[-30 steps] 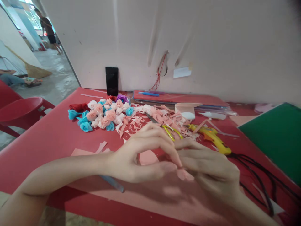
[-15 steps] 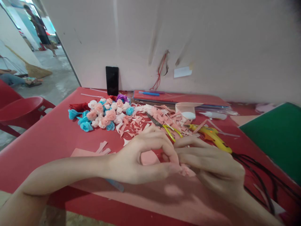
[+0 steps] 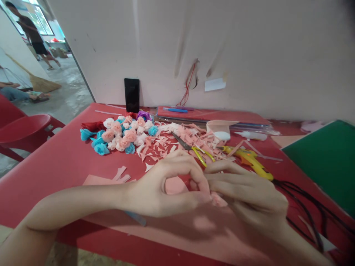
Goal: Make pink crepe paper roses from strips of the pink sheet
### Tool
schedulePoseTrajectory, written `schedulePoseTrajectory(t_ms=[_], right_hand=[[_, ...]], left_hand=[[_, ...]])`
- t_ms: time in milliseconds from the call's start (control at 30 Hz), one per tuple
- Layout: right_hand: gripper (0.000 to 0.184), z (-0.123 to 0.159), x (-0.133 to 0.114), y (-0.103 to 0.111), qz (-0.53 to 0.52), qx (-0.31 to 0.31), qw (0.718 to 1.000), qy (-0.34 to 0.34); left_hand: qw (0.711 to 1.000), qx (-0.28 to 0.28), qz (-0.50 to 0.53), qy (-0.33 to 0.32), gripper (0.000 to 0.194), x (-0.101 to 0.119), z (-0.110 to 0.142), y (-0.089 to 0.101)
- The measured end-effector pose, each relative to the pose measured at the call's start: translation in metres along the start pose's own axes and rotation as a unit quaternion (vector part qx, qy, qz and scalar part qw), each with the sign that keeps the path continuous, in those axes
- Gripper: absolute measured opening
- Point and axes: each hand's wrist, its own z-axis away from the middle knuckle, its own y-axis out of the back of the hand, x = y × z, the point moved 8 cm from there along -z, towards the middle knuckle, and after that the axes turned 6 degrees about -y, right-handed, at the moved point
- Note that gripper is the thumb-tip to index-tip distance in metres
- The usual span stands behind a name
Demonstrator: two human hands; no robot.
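Between my two hands is a small pink paper flower [image 3: 218, 200], held above a pink paper sheet [image 3: 177, 231]. My left hand [image 3: 174, 183] pinches the flower's left side with thumb and forefinger. My right hand [image 3: 249, 194] closes on it from the right, and its fingertips are partly hidden. Just beyond the fingers lie scissors [image 3: 191, 147] with yellow handles among pink paper scraps [image 3: 158, 146]. A yellow glue gun [image 3: 249, 159] rests past my right hand. Finished-looking paper flowers [image 3: 122, 135] in pink, white and blue are heaped at the back left.
A black phone [image 3: 132, 95] leans against the white wall [image 3: 249, 44]. Black cords [image 3: 305, 203] run along the right side near a green board [image 3: 327, 162]. A glue bottle [image 3: 252, 135] lies at the back. A red chair [image 3: 33, 125] and a walking person [image 3: 31, 35] are on the left.
My hands keep their grip on the pink flower, which has shifted very slightly left. In the background the person has moved a little to the left.
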Motion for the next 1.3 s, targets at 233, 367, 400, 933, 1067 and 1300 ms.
schedulePoseTrajectory(t_ms=[233, 367, 400, 933, 1067, 1300], right_hand=[[0.019, 0.000, -0.002, 0.001, 0.008, 0.008, 1.000, 0.005], [0.019, 0.001, -0.002, 0.002, 0.012, 0.013, 1.000, 0.004], [0.019, 0.001, -0.002, 0.002, 0.014, 0.012, 1.000, 0.006], [0.020, 0.002, -0.001, -0.001, 0.017, 0.002, 1.000, 0.021], [0.019, 0.003, -0.002, -0.001, 0.010, 0.007, 1.000, 0.019], [0.015, 0.005, 0.004, -0.003, -0.021, 0.006, 1.000, -0.008]], left_hand=[[1.000, 0.005, 0.020, 0.012, 0.011, -0.003, 0.000, 0.000], [0.999, 0.009, 0.027, 0.016, 0.013, -0.004, 0.000, 0.000], [0.999, 0.009, 0.028, 0.018, 0.013, -0.004, 0.000, 0.000], [0.997, 0.017, 0.066, 0.032, 0.014, -0.007, 0.001, -0.001], [0.994, 0.009, 0.099, 0.041, 0.012, -0.009, 0.002, -0.002], [0.990, 0.010, 0.124, 0.072, 0.010, -0.014, 0.004, -0.003]])
